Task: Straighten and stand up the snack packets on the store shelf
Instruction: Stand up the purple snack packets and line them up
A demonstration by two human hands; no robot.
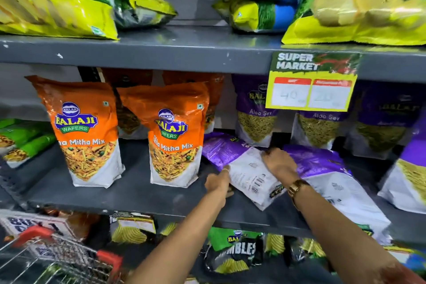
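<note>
Left hand (219,182) grips the left edge of a fallen purple Aloo Sev packet (244,168); right hand (280,163) lies flat on its top, fingers spread, grasp unclear. The packet lies back-side up, barcode showing, its bottom corner overhanging the shelf front edge (138,205). Just right of the right hand, a second purple packet (334,182) lies flat, also overhanging. Bare shelf between the left hand and the upright orange "Balaji Wafers ... Mitha Mix" packet (175,136). Above the right hand: "SUPER MARKET" price tag (311,80).
</note>
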